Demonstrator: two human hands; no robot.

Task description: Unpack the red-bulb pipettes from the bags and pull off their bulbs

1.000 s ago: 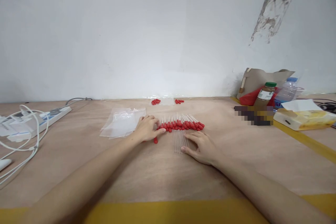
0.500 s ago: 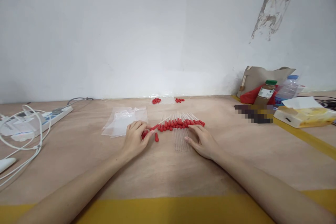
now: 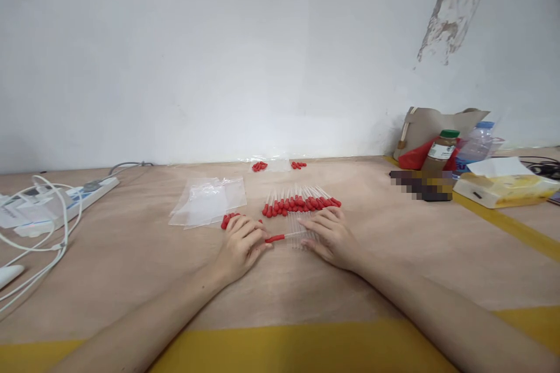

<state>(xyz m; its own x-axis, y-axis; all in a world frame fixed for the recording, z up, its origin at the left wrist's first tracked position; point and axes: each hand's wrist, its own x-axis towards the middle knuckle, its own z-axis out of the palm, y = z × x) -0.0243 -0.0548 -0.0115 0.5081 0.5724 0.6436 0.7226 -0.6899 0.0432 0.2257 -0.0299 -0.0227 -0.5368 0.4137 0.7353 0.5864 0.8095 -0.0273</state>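
A red rubber bulb (image 3: 275, 239) sticks out from the fingertips of my left hand (image 3: 242, 245), which is closed on it. Its open end meets a thin clear dropper tube (image 3: 292, 235); whether the tube has entered the bulb I cannot tell. My right hand (image 3: 331, 238) pinches that tube's other end, its tip hidden by the fingers. Under it lie several loose clear tubes (image 3: 298, 222) side by side. Loose red bulbs (image 3: 227, 220) lie behind my left hand, partly covered. Beyond both hands, droppers with red bulbs (image 3: 300, 204) are fanned out in a row, tubes pointing away.
Flat clear plastic bags (image 3: 207, 201) lie left of the droppers. More red bulbs (image 3: 259, 166) sit by the wall on clear plastic. A power strip (image 3: 94, 192) with white cables is at left; bottles (image 3: 440, 151), a beige bag (image 3: 433, 119) and a tissue pack (image 3: 503, 189) stand at right.
My left hand has moved right and nearer from the loose bulbs, bringing a red bulb. My right hand has left the dropper row and now holds a clear tube against it.
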